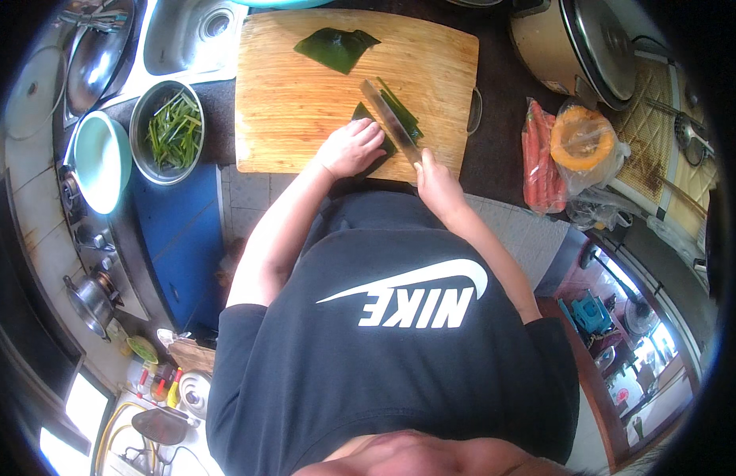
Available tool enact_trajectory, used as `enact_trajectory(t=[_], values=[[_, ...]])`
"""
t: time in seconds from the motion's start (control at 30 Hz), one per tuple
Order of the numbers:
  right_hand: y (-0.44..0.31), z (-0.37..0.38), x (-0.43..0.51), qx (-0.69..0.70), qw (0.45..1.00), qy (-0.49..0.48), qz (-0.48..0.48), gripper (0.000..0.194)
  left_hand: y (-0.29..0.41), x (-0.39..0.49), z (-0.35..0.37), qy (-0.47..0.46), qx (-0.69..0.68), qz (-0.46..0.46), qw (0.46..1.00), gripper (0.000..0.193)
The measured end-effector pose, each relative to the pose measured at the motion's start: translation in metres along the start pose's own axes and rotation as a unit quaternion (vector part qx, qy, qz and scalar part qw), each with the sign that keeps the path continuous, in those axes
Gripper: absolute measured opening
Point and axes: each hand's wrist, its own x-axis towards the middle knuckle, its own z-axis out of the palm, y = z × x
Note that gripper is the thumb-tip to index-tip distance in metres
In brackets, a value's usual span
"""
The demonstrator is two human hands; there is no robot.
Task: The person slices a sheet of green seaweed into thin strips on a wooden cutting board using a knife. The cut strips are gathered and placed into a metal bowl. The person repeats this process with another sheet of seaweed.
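A large wooden cutting board (302, 113) lies before me. On its near part, my left hand (357, 146) presses down a dark green sheet (359, 112), which looks like kelp, its fingertips close to the blade. The handle of a kitchen knife (392, 122) is in my right hand (437, 181); the blade slants up and left across the board, beside the left fingers. Narrow cut green strips (403, 113) lie along the blade's right side. Farther up the board rests a separate, uncut-looking green piece (337, 49). My left hand covers part of the sheet under it.
Left of the board stand a steel bowl of green strips (174, 134), a pale turquoise basin (102, 162) and a metal sink (189, 41). To the right are bagged carrots (539, 157), a cut pumpkin in plastic (582, 140) and a big lidded pot (558, 50).
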Motion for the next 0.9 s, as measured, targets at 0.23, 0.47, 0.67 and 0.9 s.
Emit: enact_trajectory(t=[0.23, 0.47, 0.67, 0.9], values=[[-0.011, -0.007, 0.001, -0.016, 1.0, -0.013, -0.002, 0.02, -0.001, -0.001, 0.0, -0.004, -0.009, -0.004, 1.0, 0.033], [-0.017, -0.007, 0.003, -0.019, 0.999, -0.029, -0.012, 0.022, 0.0, 0.002, -0.002, 0.034, -0.011, 0.014, 0.999, 0.027], [-0.025, 0.007, 0.032, -0.006, 0.999, -0.011, -0.03, 0.022, -0.002, -0.003, 0.004, -0.005, -0.013, -0.002, 1.0, 0.031], [-0.017, 0.002, 0.023, 0.009, 0.999, -0.015, -0.027, 0.018, 0.0, -0.002, -0.002, -0.015, -0.018, -0.013, 1.0, 0.028]])
